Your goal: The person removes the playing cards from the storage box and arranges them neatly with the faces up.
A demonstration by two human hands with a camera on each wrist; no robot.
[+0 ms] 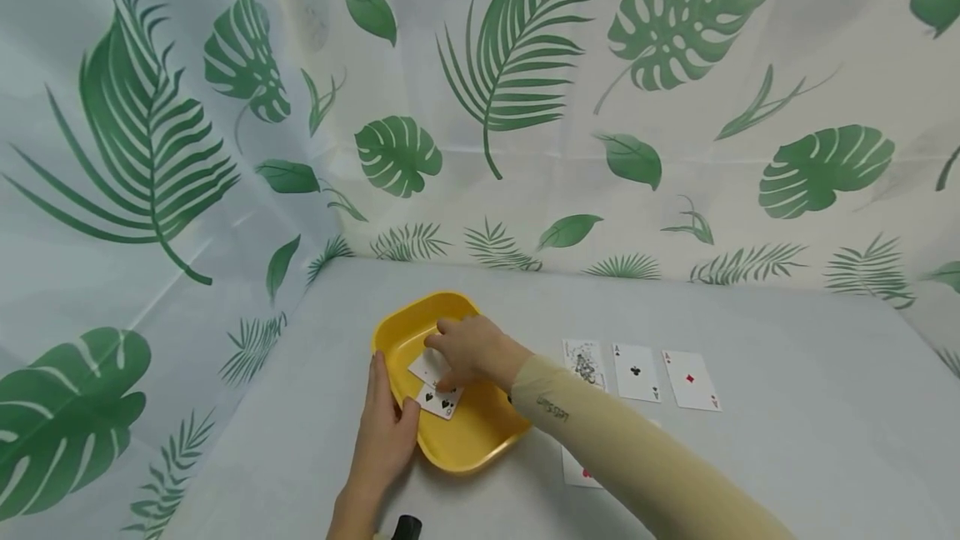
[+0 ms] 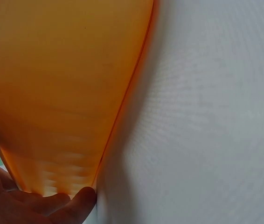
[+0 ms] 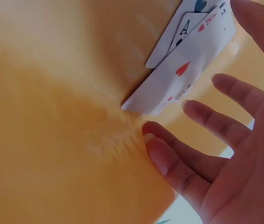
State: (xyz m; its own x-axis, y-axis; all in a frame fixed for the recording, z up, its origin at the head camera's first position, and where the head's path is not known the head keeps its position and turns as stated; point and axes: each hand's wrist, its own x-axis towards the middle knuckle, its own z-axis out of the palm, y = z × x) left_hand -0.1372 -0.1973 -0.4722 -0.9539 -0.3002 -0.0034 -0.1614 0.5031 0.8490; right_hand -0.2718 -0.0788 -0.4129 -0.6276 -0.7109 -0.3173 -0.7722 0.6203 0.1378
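Note:
A yellow plastic tray (image 1: 476,444) sits tilted in front of me. My left hand (image 1: 386,432) grips its left side, thumb at the rim; in the left wrist view the fingers (image 2: 78,205) bend against its orange-looking outside. Several playing cards lie inside, among them a six of spades (image 1: 437,403) under another card. Over them is my right hand (image 1: 474,348), hiding part of the pile. In the right wrist view its fingers are spread and loosely bent beside an ace of hearts (image 3: 169,74); a black ace (image 3: 184,28) shows behind. Whether the thumb touches a card is unclear.
To the tray's right, a joker (image 1: 583,359), an ace of clubs (image 1: 636,373) and an ace of diamonds (image 1: 692,380) lie in a row on the pale table (image 1: 810,423). Below them, my right sleeve partly covers a red-marked card (image 1: 576,473). A leaf-patterned curtain (image 1: 525,190) stands behind.

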